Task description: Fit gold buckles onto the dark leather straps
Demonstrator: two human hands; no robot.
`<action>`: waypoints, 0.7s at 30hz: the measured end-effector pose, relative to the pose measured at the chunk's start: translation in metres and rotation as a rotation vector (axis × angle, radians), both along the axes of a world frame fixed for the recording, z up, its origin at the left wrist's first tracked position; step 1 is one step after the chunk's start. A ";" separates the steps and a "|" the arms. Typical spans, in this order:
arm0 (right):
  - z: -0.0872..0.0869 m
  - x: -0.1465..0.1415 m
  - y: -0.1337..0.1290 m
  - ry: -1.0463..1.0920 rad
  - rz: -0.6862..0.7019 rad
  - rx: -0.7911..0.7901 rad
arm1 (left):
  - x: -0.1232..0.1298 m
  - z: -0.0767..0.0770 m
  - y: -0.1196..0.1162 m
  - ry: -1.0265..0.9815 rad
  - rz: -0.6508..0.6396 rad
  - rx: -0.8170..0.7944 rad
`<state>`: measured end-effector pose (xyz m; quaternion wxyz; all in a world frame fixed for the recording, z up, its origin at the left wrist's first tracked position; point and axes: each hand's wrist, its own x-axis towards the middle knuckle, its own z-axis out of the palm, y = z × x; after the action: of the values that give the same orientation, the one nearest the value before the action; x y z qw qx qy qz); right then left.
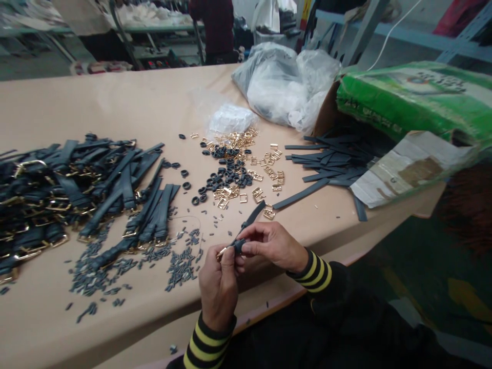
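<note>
My L hand [219,289] is closed on the dk strap [253,215] nr its buckle [222,252], R hand [274,247] pinching it alongside; best keep it flat, buckle sq.

Left hand [218,289] angled forward, right hand [274,247] angled leftward; both hands pinching, close together.

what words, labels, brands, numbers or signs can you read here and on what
None can be read with certainty.
Green box, top: pale lettering, too blurred to read.
Green box, near edge: light lettering, too blurred to read.
Held dark strap: no lettering visible.
</note>
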<state>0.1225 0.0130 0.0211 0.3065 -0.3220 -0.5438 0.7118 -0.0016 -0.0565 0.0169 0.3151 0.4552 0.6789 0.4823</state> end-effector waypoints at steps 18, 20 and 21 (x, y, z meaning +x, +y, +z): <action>0.049 0.023 0.008 -0.552 -0.020 1.013 | -0.013 0.026 -0.009 -0.104 0.010 -0.127; 0.055 0.035 0.013 -0.791 0.107 0.997 | -0.012 0.028 -0.011 -0.149 -0.039 -0.157; 0.056 0.040 0.014 -0.890 0.220 0.950 | -0.012 0.027 -0.012 -0.150 -0.067 -0.166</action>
<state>0.1621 0.0274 0.0770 0.0865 -0.3575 -0.9034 0.2204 -0.0132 -0.0687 0.0440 0.4173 0.4127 0.6755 0.4464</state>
